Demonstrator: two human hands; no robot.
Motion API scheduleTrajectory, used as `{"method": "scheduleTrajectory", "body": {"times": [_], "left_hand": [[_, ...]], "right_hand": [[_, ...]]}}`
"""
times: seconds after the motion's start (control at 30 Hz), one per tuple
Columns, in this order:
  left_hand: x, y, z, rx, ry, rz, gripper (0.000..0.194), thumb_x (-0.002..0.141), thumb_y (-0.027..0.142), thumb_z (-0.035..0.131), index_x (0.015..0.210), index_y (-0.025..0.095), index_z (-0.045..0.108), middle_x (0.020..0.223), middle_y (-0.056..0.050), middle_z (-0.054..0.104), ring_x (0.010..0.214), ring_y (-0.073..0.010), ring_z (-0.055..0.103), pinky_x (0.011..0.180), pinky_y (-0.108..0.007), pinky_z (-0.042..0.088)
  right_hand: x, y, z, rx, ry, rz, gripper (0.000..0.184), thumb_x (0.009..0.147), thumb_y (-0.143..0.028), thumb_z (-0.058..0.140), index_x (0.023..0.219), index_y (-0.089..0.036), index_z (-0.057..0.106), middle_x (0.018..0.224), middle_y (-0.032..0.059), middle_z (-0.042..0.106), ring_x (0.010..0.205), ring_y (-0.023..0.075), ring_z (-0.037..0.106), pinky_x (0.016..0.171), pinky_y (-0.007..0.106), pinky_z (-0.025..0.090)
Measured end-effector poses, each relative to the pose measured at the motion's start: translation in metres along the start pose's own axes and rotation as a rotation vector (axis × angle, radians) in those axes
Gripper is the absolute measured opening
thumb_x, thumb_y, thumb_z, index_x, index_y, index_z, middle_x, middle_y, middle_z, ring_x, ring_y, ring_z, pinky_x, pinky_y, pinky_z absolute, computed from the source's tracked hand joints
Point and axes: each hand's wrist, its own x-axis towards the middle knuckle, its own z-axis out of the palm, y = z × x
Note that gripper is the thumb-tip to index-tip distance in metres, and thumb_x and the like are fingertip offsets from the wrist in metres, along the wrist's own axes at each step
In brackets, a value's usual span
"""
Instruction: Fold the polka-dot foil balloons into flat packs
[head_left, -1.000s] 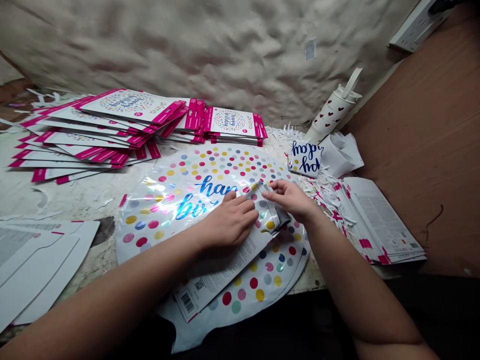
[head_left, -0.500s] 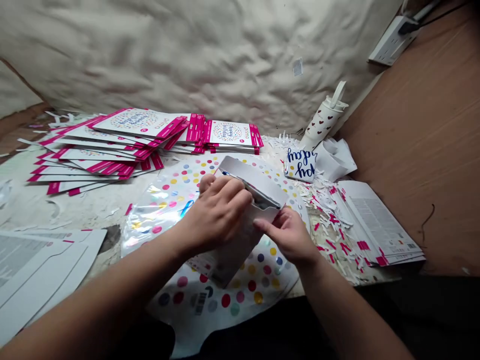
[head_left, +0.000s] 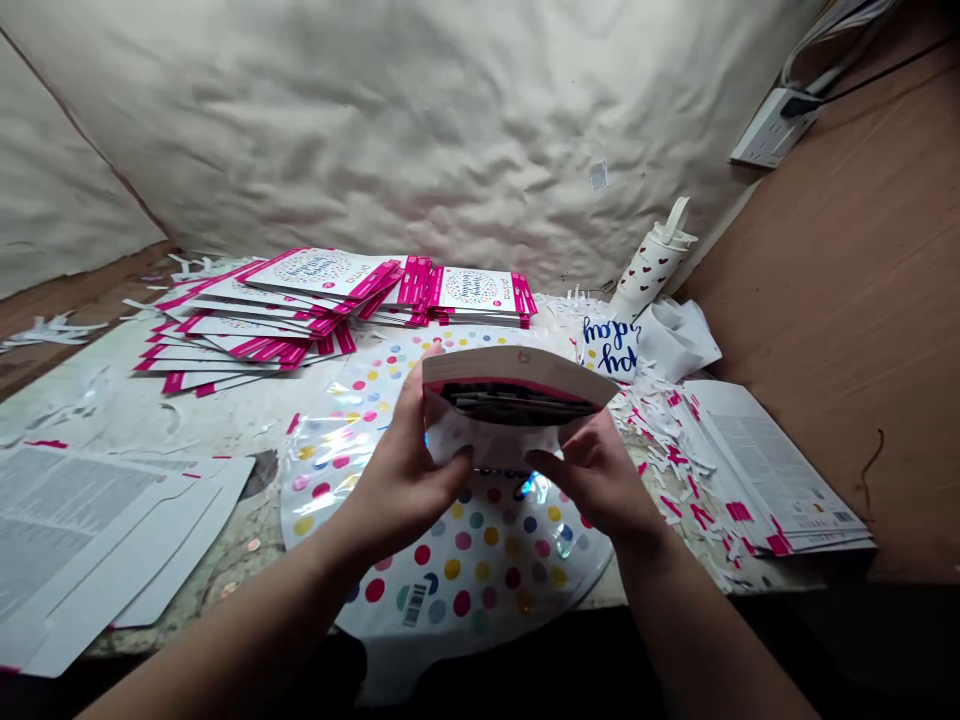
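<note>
Both my hands hold up a white card envelope [head_left: 510, 398] with a pink inner edge, its mouth open towards me. Dark folded foil shows inside it. My left hand [head_left: 405, 485] grips its left side, and my right hand [head_left: 596, 478] grips its lower right corner. Below my hands lies a round foil balloon [head_left: 480, 560] printed with coloured polka dots and a barcode. Part of it is hidden behind the envelope and my hands.
Pink-edged packaged cards [head_left: 315, 285] lie fanned at the back. A folded lettered foil [head_left: 609, 345], a heart-print tumbler [head_left: 646, 268], shredded paper strips [head_left: 664, 440] and printed sheets [head_left: 772, 470], [head_left: 97, 530] surround the work surface. A wooden panel stands at right.
The envelope has risen off the balloon and now stands open between both hands, its mouth towards me. The folded foil has gone inside it. The balloon lies flatter and fully uncovered at its lower part.
</note>
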Motion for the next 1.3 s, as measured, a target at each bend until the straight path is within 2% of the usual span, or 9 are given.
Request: {"method": "scheduleTrajectory", "body": {"times": [0.2, 0.37, 0.47, 0.57, 0.77, 0.9, 1.07, 1.17, 1.3], "left_hand": [[0.008, 0.001, -0.006, -0.278, 0.167, -0.125, 0.078, 0.072, 0.02, 0.068, 0.136, 0.028, 0.024, 0.125, -0.008, 0.048, 0.117, -0.0274, 0.045, 0.102, -0.044, 0.035], [0.012, 0.007, -0.007, -0.381, 0.133, -0.221, 0.044, 0.075, 0.025, 0.067, 0.115, 0.022, 0.047, 0.104, -0.007, 0.059, 0.1, -0.0235, 0.056, 0.087, -0.038, 0.045], [0.021, 0.015, -0.003, -0.386, 0.266, -0.205, 0.037, 0.075, 0.034, 0.068, 0.105, 0.02, 0.053, 0.102, -0.007, 0.06, 0.097, -0.0222, 0.057, 0.085, -0.034, 0.046], [0.033, 0.02, 0.003, -0.367, 0.356, -0.173, 0.041, 0.072, 0.035, 0.071, 0.104, 0.018, 0.052, 0.095, -0.005, 0.06, 0.087, -0.018, 0.059, 0.079, -0.03, 0.047], [0.046, 0.013, 0.01, -0.354, 0.403, -0.118, 0.037, 0.07, 0.027, 0.072, 0.101, 0.017, 0.054, 0.087, -0.003, 0.063, 0.078, -0.0151, 0.06, 0.071, -0.026, 0.049], [0.049, 0.01, 0.004, -0.319, 0.343, -0.154, 0.024, 0.075, 0.031, 0.067, 0.091, 0.014, 0.064, 0.088, -0.005, 0.067, 0.082, -0.0183, 0.061, 0.075, -0.028, 0.048], [0.051, 0.023, -0.004, -0.362, 0.254, -0.241, 0.026, 0.08, 0.039, 0.06, 0.077, 0.014, 0.068, 0.074, -0.004, 0.067, 0.074, -0.0189, 0.06, 0.067, -0.027, 0.047], [0.051, 0.034, -0.009, -0.377, 0.189, -0.276, 0.03, 0.081, 0.041, 0.057, 0.07, 0.014, 0.065, 0.066, -0.002, 0.063, 0.066, -0.0161, 0.057, 0.06, -0.024, 0.044], [0.048, 0.037, -0.011, -0.442, 0.06, -0.318, 0.038, 0.084, 0.047, 0.051, 0.065, 0.014, 0.056, 0.055, 0.001, 0.053, 0.051, -0.0105, 0.048, 0.047, -0.021, 0.035]], "right_hand": [[0.004, -0.005, -0.006, 0.048, 0.016, -0.01, 0.056, 0.067, -0.026, 0.075, 0.115, -0.024, 0.047, 0.119, 0.0073, 0.057, 0.114, 0.0252, 0.051, 0.095, 0.043, 0.043], [0.006, -0.005, -0.006, 0.084, 0.076, -0.054, 0.03, 0.074, -0.025, 0.068, 0.099, -0.023, 0.052, 0.103, 0.0042, 0.063, 0.105, 0.022, 0.057, 0.094, 0.041, 0.044], [0.009, -0.014, -0.002, 0.093, 0.046, -0.074, 0.036, 0.075, -0.026, 0.067, 0.106, -0.023, 0.049, 0.103, 0.0046, 0.063, 0.103, 0.0218, 0.058, 0.093, 0.041, 0.044], [0.015, -0.022, 0.003, 0.067, 0.119, -0.104, 0.042, 0.075, -0.03, 0.068, 0.111, -0.024, 0.046, 0.101, 0.0041, 0.063, 0.093, 0.0201, 0.061, 0.084, 0.038, 0.05], [0.031, -0.019, 0.002, -0.195, 0.235, -0.19, 0.039, 0.077, -0.036, 0.064, 0.109, -0.023, 0.047, 0.096, 0.0048, 0.062, 0.08, 0.0178, 0.062, 0.072, 0.034, 0.053], [0.031, -0.042, -0.01, -0.645, 0.359, -0.546, 0.04, 0.076, -0.027, 0.067, 0.112, -0.024, 0.05, 0.106, 0.0063, 0.06, 0.093, 0.0202, 0.058, 0.079, 0.036, 0.049], [0.024, -0.092, -0.015, -1.205, 0.055, -0.846, 0.014, 0.08, -0.014, 0.06, 0.091, -0.022, 0.064, 0.101, 0.0063, 0.064, 0.09, 0.021, 0.055, 0.081, 0.037, 0.046], [0.024, -0.105, -0.011, -1.265, -0.108, -0.796, 0.013, 0.081, -0.011, 0.056, 0.086, -0.018, 0.065, 0.095, 0.0076, 0.065, 0.085, 0.0196, 0.056, 0.076, 0.033, 0.046], [0.029, -0.101, -0.007, -1.252, -0.31, -0.584, 0.017, 0.083, -0.008, 0.051, 0.081, -0.015, 0.066, 0.081, 0.0061, 0.065, 0.077, 0.0167, 0.058, 0.068, 0.027, 0.043]]}}
